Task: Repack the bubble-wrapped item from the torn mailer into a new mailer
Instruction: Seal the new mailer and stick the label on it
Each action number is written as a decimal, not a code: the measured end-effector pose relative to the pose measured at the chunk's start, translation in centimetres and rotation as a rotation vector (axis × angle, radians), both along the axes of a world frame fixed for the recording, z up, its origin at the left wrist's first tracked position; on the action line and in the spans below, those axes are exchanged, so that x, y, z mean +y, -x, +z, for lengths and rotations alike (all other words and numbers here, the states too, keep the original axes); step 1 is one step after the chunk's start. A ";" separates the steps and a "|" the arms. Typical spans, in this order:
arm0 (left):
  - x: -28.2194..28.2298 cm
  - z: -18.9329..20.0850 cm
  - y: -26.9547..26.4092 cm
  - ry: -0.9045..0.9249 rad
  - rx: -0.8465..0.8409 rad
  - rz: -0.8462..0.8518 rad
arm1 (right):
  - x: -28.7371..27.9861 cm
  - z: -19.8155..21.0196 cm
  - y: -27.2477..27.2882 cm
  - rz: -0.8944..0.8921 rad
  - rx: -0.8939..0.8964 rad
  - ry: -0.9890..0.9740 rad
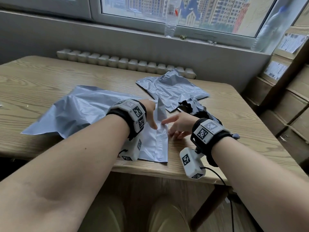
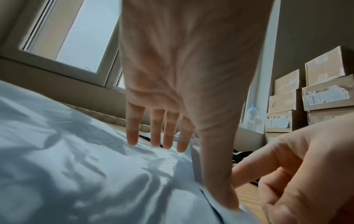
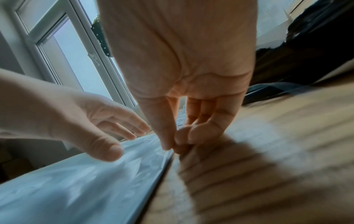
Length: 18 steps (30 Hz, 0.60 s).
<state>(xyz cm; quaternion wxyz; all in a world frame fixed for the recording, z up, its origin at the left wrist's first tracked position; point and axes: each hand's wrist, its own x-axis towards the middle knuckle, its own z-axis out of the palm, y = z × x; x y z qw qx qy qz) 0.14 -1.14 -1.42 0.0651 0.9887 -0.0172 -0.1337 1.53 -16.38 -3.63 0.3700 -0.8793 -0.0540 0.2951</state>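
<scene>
A large grey new mailer (image 1: 80,111) lies bulging on the wooden table (image 1: 33,77). Its flap end (image 1: 161,139) points toward me. My left hand (image 1: 151,114) rests flat on it with straight fingers (image 2: 166,136), and the thumb presses down beside the flap. My right hand (image 1: 178,124) is at the flap's right edge, index finger stretched onto it. In the right wrist view its thumb and curled fingers (image 3: 172,145) pinch that edge. The torn mailer (image 1: 173,91), with a ragged black hole (image 1: 185,106), lies behind the right hand. No bubble-wrapped item shows.
A radiator (image 1: 125,62) runs along the table's far edge below the window sill, where a water bottle (image 1: 170,17) stands. Stacked cardboard boxes (image 1: 292,81) fill the right side. The table's front edge (image 1: 167,171) is just under my wrists.
</scene>
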 end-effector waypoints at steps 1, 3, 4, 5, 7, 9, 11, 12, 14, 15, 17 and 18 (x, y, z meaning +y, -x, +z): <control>0.1 -0.3 -0.4 -0.002 0.047 0.014 | 0.1 0.0 -0.3 -0.009 0.002 -0.003; 0.2 -1.0 -1.1 -0.014 0.114 0.035 | 0.3 0.0 -0.9 -0.026 0.013 -0.007; 0.2 -1.3 -1.4 -0.025 0.127 0.037 | 0.3 0.0 -1.2 -0.030 0.017 -0.007; 0.1 -1.5 -1.6 -0.034 0.131 0.037 | 0.4 0.0 -1.5 -0.033 0.021 -0.008; 0.0 -1.7 -1.9 -0.054 0.135 0.028 | 0.5 0.1 -2.2 -0.044 0.020 -0.012; 0.0 -1.6 -2.2 -0.064 0.129 0.013 | 0.7 0.2 -2.9 -0.058 0.022 -0.013; 0.2 -1.6 -2.7 -0.083 0.106 -0.003 | 0.9 0.3 -3.4 -0.066 0.037 -0.014; 0.3 -1.6 -2.9 -0.095 0.097 -0.012 | 0.9 0.4 -3.7 -0.069 0.044 -0.014; 0.4 -1.6 -3.2 -0.129 0.108 -0.029 | 1.1 0.4 -4.2 -0.073 0.052 -0.014; 0.5 -1.6 -3.2 -0.146 0.120 -0.035 | 1.1 0.4 -4.5 -0.075 0.054 -0.018; 0.7 -1.7 -3.4 -0.169 0.137 -0.048 | 1.3 0.1 -5.3 -0.085 0.057 -0.029; 0.8 -1.8 -3.5 -0.172 0.142 -0.053 | 1.4 0.0 -5.6 -0.091 0.058 -0.034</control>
